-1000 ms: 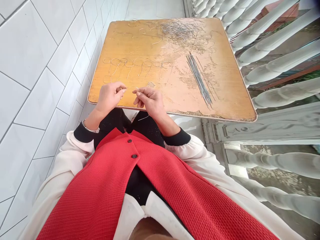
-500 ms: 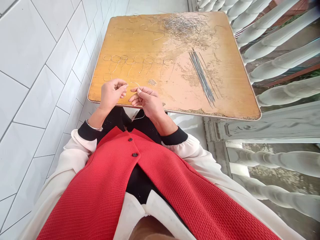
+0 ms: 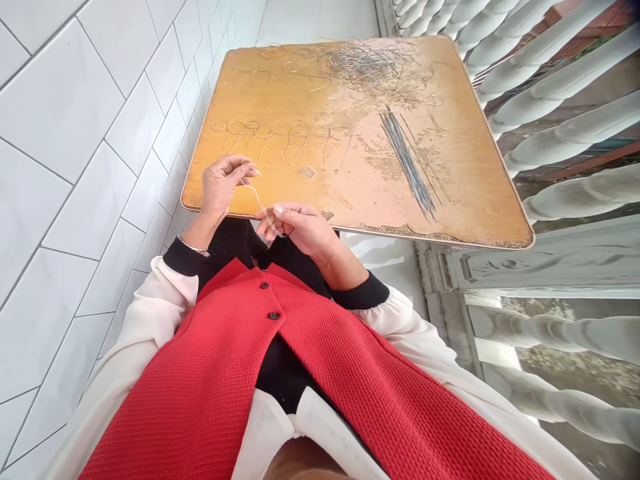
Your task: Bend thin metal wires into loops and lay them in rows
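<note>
A thin, pale piece of wire [image 3: 256, 193] runs between my two hands, above the near left edge of the table. My left hand [image 3: 224, 183] pinches its upper end between thumb and fingers. Lower and to the right, my right hand [image 3: 303, 228] has its thumb and fingers closed around the wire's other part, which is slightly blurred. Just beyond my hands lies a row of several wire pieces with looped ends [image 3: 287, 130] on the wooden table [image 3: 345, 190].
A bundle of straight grey wires [image 3: 407, 167] lies on the table's right half. At the far edge sits a tangled heap of wires [image 3: 367, 63]. A white tiled wall [image 3: 100, 180] runs along the left, a white balustrade [image 3: 560, 137] along the right.
My right hand has moved down and toward my body, away from my left hand. The wire, curved before, is now drawn straighter between them. The view has shifted slightly.
</note>
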Available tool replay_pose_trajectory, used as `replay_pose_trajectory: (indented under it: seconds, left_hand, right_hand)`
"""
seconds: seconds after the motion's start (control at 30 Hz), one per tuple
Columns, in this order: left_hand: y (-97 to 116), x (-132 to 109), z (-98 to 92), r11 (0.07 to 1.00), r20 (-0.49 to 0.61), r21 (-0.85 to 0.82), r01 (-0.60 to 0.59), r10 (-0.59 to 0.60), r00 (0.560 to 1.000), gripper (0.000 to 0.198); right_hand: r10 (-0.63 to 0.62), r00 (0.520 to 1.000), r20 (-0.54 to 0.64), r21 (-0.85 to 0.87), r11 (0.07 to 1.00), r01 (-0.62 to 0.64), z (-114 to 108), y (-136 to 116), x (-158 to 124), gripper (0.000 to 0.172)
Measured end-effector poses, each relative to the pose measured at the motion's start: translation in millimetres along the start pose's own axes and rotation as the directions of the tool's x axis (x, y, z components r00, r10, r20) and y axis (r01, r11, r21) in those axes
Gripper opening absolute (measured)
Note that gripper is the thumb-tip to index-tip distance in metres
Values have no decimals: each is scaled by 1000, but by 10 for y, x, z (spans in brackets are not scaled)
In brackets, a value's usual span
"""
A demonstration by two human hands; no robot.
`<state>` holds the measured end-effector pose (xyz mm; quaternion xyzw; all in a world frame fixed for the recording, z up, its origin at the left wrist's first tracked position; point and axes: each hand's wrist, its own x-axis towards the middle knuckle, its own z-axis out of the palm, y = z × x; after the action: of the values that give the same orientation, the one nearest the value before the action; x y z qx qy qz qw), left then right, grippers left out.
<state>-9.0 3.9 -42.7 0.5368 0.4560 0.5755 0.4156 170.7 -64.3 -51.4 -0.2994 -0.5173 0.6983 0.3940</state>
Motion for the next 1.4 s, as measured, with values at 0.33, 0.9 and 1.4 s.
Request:
replay_pose_trajectory:
  seconds: [0.33, 0.9, 1.4]
  left_hand:
    - [114, -3, -71, 988, 9, 141, 55, -57, 998, 11]
    - [390, -99, -72, 888, 181, 455, 63, -162, 970, 26]
    - [503, -30, -62, 870, 265, 485, 88, -242, 933, 26]
  right_hand:
    - [-37, 999, 14, -179, 983, 39, 16, 27, -72, 36]
    - [-247, 915, -319, -160, 966, 205, -499, -14, -63, 57]
    - [-138, 935, -327, -285, 958, 42, -485, -153, 103, 18]
